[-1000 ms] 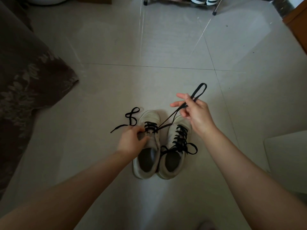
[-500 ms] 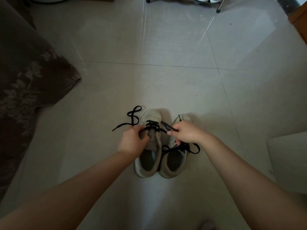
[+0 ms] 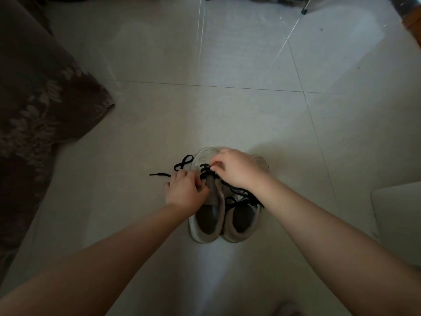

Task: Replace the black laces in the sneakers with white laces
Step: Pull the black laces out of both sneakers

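Two pale sneakers stand side by side on the tiled floor, toes pointing away from me. The left sneaker [image 3: 205, 226] has its black lace [image 3: 182, 164] partly pulled out, with a loose end trailing on the floor to its left. My left hand [image 3: 184, 192] grips the tongue and upper of this sneaker. My right hand [image 3: 234, 169] reaches across and pinches the black lace near the toe-end eyelets. The right sneaker [image 3: 241, 224] keeps its black lace [image 3: 241, 197] threaded and tied; my right wrist covers its front part.
A dark floral cloth [image 3: 41, 115] drapes down along the left side. A pale flat object [image 3: 398, 220] lies at the right edge. Metal rack legs [image 3: 304, 10] and a wooden piece [image 3: 412, 23] stand at the far top right.
My right hand, which held a pulled-out length of lace up in the air, came down and moved left onto the left sneaker's eyelets. My left hand stayed on that sneaker.
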